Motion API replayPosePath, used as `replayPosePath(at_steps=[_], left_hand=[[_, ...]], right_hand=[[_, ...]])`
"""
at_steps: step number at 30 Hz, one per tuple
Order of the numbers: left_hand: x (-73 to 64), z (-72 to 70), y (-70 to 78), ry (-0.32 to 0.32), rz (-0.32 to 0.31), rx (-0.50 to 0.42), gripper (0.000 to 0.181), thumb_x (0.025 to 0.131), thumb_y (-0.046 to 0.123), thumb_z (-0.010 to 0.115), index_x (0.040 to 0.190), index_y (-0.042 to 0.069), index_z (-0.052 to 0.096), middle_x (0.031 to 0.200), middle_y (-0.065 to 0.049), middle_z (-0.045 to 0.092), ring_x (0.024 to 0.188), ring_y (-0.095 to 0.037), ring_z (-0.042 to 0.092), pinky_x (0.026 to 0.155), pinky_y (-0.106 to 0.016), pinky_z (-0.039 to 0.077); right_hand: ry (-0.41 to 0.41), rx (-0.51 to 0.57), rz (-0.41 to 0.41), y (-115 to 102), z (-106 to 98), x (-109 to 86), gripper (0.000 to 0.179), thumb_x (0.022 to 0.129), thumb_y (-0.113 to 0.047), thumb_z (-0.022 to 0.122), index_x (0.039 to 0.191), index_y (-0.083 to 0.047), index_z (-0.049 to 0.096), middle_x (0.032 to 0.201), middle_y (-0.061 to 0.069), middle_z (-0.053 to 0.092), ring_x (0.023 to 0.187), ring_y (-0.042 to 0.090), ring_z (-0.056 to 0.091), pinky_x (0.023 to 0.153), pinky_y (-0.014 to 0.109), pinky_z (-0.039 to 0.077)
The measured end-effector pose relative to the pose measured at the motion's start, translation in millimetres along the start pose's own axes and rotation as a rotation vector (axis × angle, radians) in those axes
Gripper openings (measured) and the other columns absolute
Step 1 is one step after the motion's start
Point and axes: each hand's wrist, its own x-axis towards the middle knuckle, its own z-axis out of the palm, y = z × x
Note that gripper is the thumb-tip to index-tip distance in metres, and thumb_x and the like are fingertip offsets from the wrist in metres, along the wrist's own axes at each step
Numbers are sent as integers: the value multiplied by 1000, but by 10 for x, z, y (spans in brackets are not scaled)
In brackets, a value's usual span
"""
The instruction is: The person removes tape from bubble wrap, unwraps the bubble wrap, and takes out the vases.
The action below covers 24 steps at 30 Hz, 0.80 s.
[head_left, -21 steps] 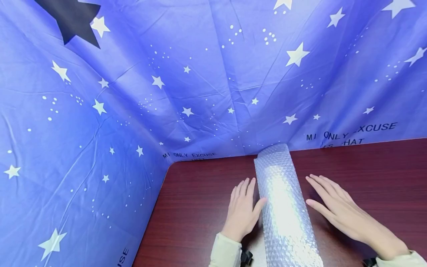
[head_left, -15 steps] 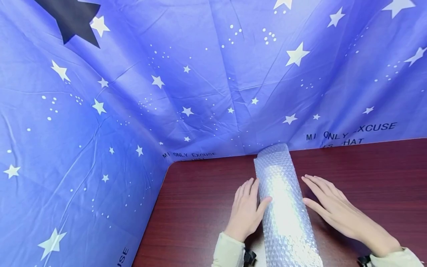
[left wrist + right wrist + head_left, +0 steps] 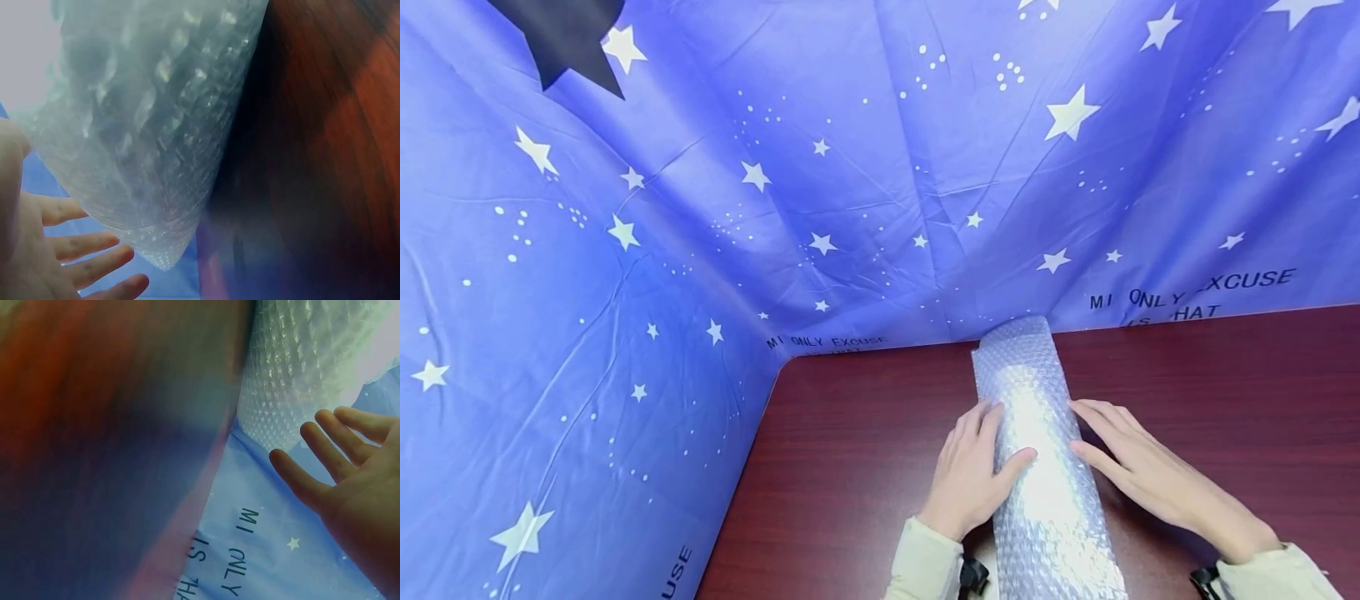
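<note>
A long roll of clear bubble wrap (image 3: pixel 1037 450) lies lengthwise on the dark red wooden table, its far end against the backdrop. On its left side is my left hand (image 3: pixel 973 471), fingers extended along the roll and thumb over its upper surface. My right hand (image 3: pixel 1142 467) is at the opposite side, fingers straight, with the fingertips at the roll's right edge. In the left wrist view, the spread fingers (image 3: pixel 94 265) lie beside the bubble wrap (image 3: pixel 150 125). The right wrist view has straight fingers (image 3: pixel 331 447) close to the wrap (image 3: pixel 281 375); contact is hard to tell there.
A blue star-printed cloth (image 3: pixel 850 167) hangs behind and to the left of the table (image 3: pixel 850 433). Something pale (image 3: pixel 988 575), partly covered, shows beside the roll's near left edge. Black straps sit at both wrists.
Both hands have moved inward toward the bubble wrap. The left thumb has come over its top, and the right fingertips have reached its right edge. The roll stays in place.
</note>
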Motion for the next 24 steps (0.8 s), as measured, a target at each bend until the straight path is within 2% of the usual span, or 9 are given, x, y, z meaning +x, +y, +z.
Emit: replayPosePath(at_steps=[5,7,14,19,24], left_hand=[[12,14,-17,-17,-15,-21,72,98,69,33,153,23,36,158,1,36,142,-18,38,107,-46,44],[8,19,-27,-27,-22,-37,72,97,69,33,154,23,36,157,1,36,142,-18,39,106,-46,45],[-16,28,-64,-57,-41,-106,72,97,68,36,154,24,35,157,0,37,139,-19,43,103,-46,48],[-15,13,-96,-60,-25,-103,72,97,68,36,154,23,35,155,0,38,138,-18,44,103,-44,48],[-17,-12,-139,-69,-11,-101,72,97,68,36,154,22,35,155,1,38,139,-18,43,105,-42,48]], right_hand=[[-16,-30,13,-1,14,5,51,103,-38,51,145,-9,45,141,6,46,129,24,43,94,42,41],[-4,-40,7,-7,19,2,48,103,-38,52,141,-10,49,137,5,49,126,23,46,93,43,43],[47,-54,-16,-38,40,-9,35,100,-34,59,129,-15,56,126,0,56,115,18,56,87,37,50],[74,-51,-48,-42,70,7,28,98,-29,63,123,-17,58,119,-4,57,105,14,59,82,35,52],[102,-47,-87,-40,103,39,23,97,-24,64,119,-19,57,115,-7,56,101,10,58,80,29,51]])
